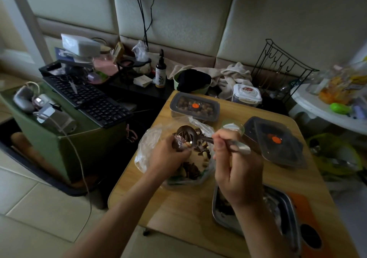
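Observation:
My right hand point(236, 170) grips the handle of a metal spoon point(187, 133), whose bowl hangs over a clear plastic bag point(147, 144) of dark shells and pale pieces on the wooden table point(178, 204). My left hand point(168, 156) pinches a small dark piece with a shiny wrapper point(178, 141) right beside the spoon's bowl, above the bag's contents.
A steel tray point(218, 216) sits under my right wrist. A lidded grey box of brown balls point(195, 106) and a dark lidded container point(276, 140) stand further back. A small glass point(232, 127) stands between them. Keyboard point(85, 96) and clutter lie left; a white table point(317, 106) stands right.

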Motion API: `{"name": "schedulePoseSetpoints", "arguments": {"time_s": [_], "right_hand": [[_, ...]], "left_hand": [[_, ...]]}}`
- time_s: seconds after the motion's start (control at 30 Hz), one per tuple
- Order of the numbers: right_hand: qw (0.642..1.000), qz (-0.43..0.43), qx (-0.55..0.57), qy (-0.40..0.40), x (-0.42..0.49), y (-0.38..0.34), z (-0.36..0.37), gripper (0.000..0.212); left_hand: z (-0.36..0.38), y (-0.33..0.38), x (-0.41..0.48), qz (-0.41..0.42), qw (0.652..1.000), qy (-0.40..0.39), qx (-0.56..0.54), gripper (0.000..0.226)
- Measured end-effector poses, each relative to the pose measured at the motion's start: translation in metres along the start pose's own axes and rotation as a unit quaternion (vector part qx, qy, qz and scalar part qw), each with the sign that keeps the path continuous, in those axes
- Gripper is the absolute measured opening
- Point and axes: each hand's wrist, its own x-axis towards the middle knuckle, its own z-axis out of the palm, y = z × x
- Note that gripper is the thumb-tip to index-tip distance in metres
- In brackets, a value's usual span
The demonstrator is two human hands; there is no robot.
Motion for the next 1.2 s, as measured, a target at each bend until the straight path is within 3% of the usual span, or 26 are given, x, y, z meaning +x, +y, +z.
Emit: {"name": "schedulePoseSetpoints", "arguments": {"time_s": [0.2, 0.57, 0.73, 0.83, 1.03, 1.2], "right_hand": [[0.999, -0.028, 0.006, 0.021, -0.002, 0.001, 0.005, 0.045], [0.999, -0.015, 0.04, -0.001, 0.0, 0.005, 0.003, 0.039], [0.987, 0.135, 0.04, 0.075, 0.006, 0.018, 0.0, 0.029], [0.95, 0.275, 0.116, 0.088, 0.009, 0.019, -0.004, 0.032], [0.88, 0.442, 0.166, 0.051, 0.007, 0.023, -0.005, 0.037], [0.825, 0.527, 0.203, 0.025, 0.0, 0.027, 0.004, 0.042]], "left_hand": [[-0.002, 0.003, 0.003, 0.002, 0.996, 0.003, -0.088, 0.025], [-0.007, -0.005, 0.003, 0.037, 0.996, 0.001, -0.079, 0.035], [-0.018, -0.008, -0.002, 0.034, 0.994, 0.014, -0.098, 0.017], [-0.024, -0.008, -0.003, 0.027, 0.991, 0.026, -0.127, 0.012], [-0.03, -0.006, -0.004, 0.024, 0.989, 0.044, -0.142, 0.012], [-0.027, -0.008, 0.0, 0.022, 0.988, 0.034, -0.147, 0.012]]}}
